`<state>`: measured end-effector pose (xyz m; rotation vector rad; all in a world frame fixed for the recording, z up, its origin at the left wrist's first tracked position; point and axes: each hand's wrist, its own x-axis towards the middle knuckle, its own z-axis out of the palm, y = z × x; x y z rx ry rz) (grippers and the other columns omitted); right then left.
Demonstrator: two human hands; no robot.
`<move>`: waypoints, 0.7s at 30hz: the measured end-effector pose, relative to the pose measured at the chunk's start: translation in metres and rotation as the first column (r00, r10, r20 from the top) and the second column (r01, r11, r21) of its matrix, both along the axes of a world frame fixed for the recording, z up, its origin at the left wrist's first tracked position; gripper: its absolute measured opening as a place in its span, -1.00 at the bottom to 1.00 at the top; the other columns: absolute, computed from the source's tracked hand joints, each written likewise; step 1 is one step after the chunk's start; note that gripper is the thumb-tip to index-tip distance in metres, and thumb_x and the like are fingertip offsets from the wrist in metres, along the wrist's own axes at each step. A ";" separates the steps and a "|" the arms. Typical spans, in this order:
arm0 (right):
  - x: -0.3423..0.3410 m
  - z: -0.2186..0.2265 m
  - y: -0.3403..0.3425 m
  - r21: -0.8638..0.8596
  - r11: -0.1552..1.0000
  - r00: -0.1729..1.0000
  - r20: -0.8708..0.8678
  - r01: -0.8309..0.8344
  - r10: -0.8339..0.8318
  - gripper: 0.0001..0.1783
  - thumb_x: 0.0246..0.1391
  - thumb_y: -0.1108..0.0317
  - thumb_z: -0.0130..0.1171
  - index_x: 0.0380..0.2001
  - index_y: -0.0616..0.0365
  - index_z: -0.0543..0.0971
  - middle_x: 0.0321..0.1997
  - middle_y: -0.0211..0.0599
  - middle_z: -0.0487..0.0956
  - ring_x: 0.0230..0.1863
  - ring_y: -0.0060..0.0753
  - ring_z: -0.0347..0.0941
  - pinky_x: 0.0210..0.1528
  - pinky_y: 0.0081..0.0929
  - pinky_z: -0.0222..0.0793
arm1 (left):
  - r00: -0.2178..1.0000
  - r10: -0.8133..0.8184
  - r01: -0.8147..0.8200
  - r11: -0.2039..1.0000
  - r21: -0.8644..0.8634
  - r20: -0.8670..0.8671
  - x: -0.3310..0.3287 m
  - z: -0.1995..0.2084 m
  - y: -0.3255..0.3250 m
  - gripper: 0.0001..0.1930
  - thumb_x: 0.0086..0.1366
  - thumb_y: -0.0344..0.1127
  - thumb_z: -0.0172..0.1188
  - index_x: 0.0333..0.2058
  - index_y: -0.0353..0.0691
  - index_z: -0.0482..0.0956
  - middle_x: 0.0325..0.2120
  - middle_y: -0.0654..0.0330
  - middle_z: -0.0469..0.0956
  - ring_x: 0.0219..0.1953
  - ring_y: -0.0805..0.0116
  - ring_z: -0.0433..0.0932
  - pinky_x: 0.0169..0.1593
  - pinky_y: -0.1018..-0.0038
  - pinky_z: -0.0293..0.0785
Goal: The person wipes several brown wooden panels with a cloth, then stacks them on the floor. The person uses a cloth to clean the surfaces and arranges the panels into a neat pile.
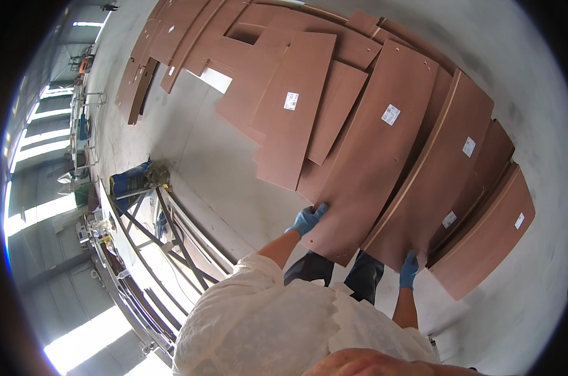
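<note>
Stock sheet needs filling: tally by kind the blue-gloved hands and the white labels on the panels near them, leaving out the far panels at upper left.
Blue-gloved hands: 2
White labels: 5
Total: 7

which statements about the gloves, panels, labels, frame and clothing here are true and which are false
1. The left hand and right hand both wear blue gloves. True.
2. The left hand touches the right edge of a labelled brown panel. False: it is at that panel's left edge, near the person.
3. The label on that panel is white. True.
4. The dark metal frame stands to the right of the hands. False: it is on their left.
5. The person's top is black. False: it is whitish.
6. Several brown panels overlap one another. True.
</note>
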<state>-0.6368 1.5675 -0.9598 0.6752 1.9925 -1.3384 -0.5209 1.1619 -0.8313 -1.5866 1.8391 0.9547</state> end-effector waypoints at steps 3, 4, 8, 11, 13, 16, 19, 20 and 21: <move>0.012 0.055 0.018 -0.113 0.994 0.994 -0.109 -0.006 -0.006 -0.44 0.46 -0.02 0.06 0.11 0.35 0.47 0.00 -0.28 0.52 -0.03 -0.41 0.41 0.06 -0.44 0.39 | 0.998 0.036 -0.037 0.999 -0.011 -0.045 0.014 0.039 0.015 -0.12 0.34 0.43 0.08 0.02 -0.48 0.64 -0.15 -0.24 0.68 -0.06 0.01 0.67 0.05 0.20 0.52; 0.020 0.074 0.021 -0.149 0.989 0.984 -0.178 -0.007 -0.020 -0.33 0.46 -0.04 0.05 0.28 0.42 0.41 0.18 -0.20 0.54 0.12 -0.36 0.44 0.20 -0.43 0.39 | 0.998 0.044 -0.045 0.998 -0.039 -0.040 0.023 0.046 0.022 -0.12 0.33 0.44 0.09 0.02 -0.47 0.64 -0.17 -0.22 0.68 -0.09 0.03 0.68 0.03 0.20 0.53; 0.048 0.116 0.028 -0.342 0.911 0.973 0.049 0.230 -0.227 -0.63 0.47 0.17 0.01 0.18 0.15 0.42 0.09 -0.34 0.48 0.03 -0.45 0.43 0.07 -0.41 0.46 | 0.978 -0.211 0.211 0.977 -0.039 0.007 0.054 0.022 0.051 -0.14 0.34 0.46 0.05 -0.05 -0.41 0.69 -0.22 -0.24 0.69 -0.12 -0.09 0.71 -0.04 0.14 0.55; 0.045 0.113 0.033 -0.160 0.980 0.946 -0.317 -0.122 0.066 -0.58 0.48 0.15 0.01 0.16 0.28 0.45 0.08 -0.34 0.50 -0.01 -0.39 0.41 0.06 -0.36 0.37 | 0.993 -0.114 0.115 0.992 -0.049 0.021 0.060 -0.028 0.071 -0.14 0.26 0.54 0.04 -0.13 -0.30 0.74 -0.21 -0.25 0.70 -0.01 -0.23 0.66 0.04 0.06 0.56; 0.038 0.106 0.034 -0.037 0.941 0.917 -0.240 -0.338 0.320 -0.71 0.44 0.20 0.05 -0.07 0.21 0.59 -0.18 -0.52 0.56 -0.25 -0.46 0.43 -0.21 -0.33 0.41 | 0.999 0.007 -0.002 0.994 0.106 -0.041 0.055 -0.052 0.083 -0.22 0.37 0.38 0.11 0.01 -0.38 0.67 -0.17 0.02 0.71 -0.08 0.28 0.64 0.01 0.34 0.54; 0.035 0.105 0.025 -0.200 0.979 0.999 0.023 -0.044 0.049 -0.68 0.36 0.17 0.18 -0.20 0.27 0.63 -0.27 -0.49 0.59 -0.28 -0.53 0.41 -0.24 -0.35 0.38 | 0.982 0.049 -0.014 0.983 0.184 -0.182 0.039 -0.061 0.101 -0.26 0.43 0.32 0.07 0.06 -0.37 0.65 -0.09 0.10 0.71 -0.01 0.27 0.63 0.07 0.35 0.53; 0.055 0.124 0.008 -0.157 0.987 1.000 -0.009 0.026 -0.028 -0.65 0.28 0.17 0.29 -0.25 0.33 0.64 -0.37 -0.49 0.59 -0.32 -0.60 0.40 -0.28 -0.41 0.39 | 0.985 0.118 -0.072 0.946 0.317 -0.128 0.036 -0.037 0.117 -0.40 0.55 0.10 -0.03 0.23 -0.34 0.51 0.11 0.14 0.60 0.15 0.31 0.54 0.27 0.36 0.40; 0.067 0.133 0.004 -0.218 0.974 0.998 0.052 0.056 -0.045 -0.65 0.26 0.18 0.30 -0.27 0.35 0.64 -0.40 -0.46 0.59 -0.35 -0.61 0.40 -0.31 -0.42 0.41 | 0.989 0.114 -0.063 0.906 0.418 -0.099 0.038 -0.028 0.123 -0.44 0.60 0.01 -0.07 0.31 -0.34 0.44 0.19 0.16 0.54 0.22 0.35 0.49 0.36 0.37 0.33; 0.079 0.144 0.003 -0.286 0.954 0.990 0.126 0.093 -0.059 -0.64 0.25 0.19 0.31 -0.29 0.38 0.64 -0.44 -0.44 0.59 -0.37 -0.61 0.41 -0.34 -0.43 0.42 | 0.963 0.158 -0.073 0.931 0.357 -0.216 0.048 -0.013 0.126 -0.38 0.59 0.08 -0.09 0.31 -0.37 0.42 0.17 0.12 0.54 0.20 0.32 0.48 0.36 0.35 0.33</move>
